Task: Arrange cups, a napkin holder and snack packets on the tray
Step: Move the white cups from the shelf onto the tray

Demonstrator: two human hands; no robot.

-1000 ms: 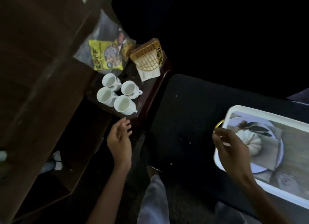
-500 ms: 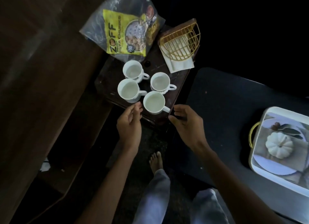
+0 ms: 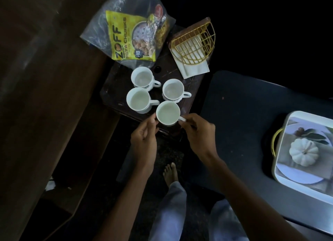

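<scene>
Head view: four white cups are being shown clustered on a small dark wooden surface (image 3: 115, 89). The nearest cup (image 3: 168, 113) is being touched on both sides. Its handle is being pinched by the fingers of the right hand (image 3: 199, 132), while its left wall is being met by the thumb of the left hand (image 3: 144, 138), whose fingers are curled loosely and closed on nothing else. The three other cups (image 3: 141, 78) (image 3: 138, 99) (image 3: 173, 89) are being left upright just behind it, handles pointing right. Behind them, a yellow snack packet (image 3: 132, 38) is being kept inside a clear plastic bag. Just to its right, a gold wire napkin holder (image 3: 195, 46) is lying tilted over white napkins (image 3: 193, 69). Well apart, at the right edge, the white tray (image 3: 281, 150) with a pumpkin picture is resting on a black surface (image 3: 237, 105).
</scene>
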